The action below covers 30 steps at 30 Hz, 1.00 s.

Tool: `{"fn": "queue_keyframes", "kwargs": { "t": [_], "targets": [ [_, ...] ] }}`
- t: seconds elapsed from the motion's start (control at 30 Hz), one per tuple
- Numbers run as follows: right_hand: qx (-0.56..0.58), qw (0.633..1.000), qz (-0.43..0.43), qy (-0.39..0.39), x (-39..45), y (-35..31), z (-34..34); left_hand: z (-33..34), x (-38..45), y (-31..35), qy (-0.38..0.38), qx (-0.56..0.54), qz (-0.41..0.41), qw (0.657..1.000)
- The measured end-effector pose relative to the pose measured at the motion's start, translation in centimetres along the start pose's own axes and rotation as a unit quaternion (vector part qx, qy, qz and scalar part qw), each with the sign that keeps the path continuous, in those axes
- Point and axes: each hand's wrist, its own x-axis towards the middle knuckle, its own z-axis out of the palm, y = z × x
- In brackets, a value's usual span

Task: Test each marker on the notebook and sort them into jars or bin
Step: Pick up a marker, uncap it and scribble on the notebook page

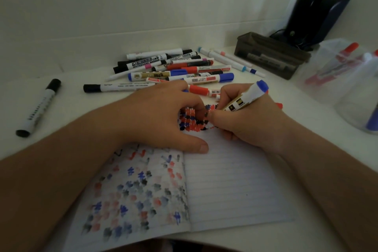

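1. Many markers are lying in a pile (173, 67) just beyond the notebook (235, 186), seemingly untested; a few are already standing in the jars (347, 80) to its right, and the dark bin (270, 55) beyond its right corner is holding some, so I judge the sorting partly done.
2. The right hand (245, 120) is gripping a blue marker (247, 96) over the notebook's top edge, fingers curled round the barrel.
3. The marker's long axis is slanting: blue end up and away to the right, tip down toward the scribbles (194, 118), hidden by fingers.
4. The left hand (163, 116) is resting on the notebook, fingers curled; whether it is holding anything I cannot tell.
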Motion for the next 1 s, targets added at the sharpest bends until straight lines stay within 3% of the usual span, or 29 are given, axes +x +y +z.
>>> {"fn": "queue_keyframes", "kwargs": {
  "t": [1.0],
  "targets": [
    [0.026, 1.0, -0.003, 0.015, -0.06, 0.33, 0.09, -0.11, -0.13, 0.15, 0.004, -0.007, -0.001, 1.0]
  ]
}}
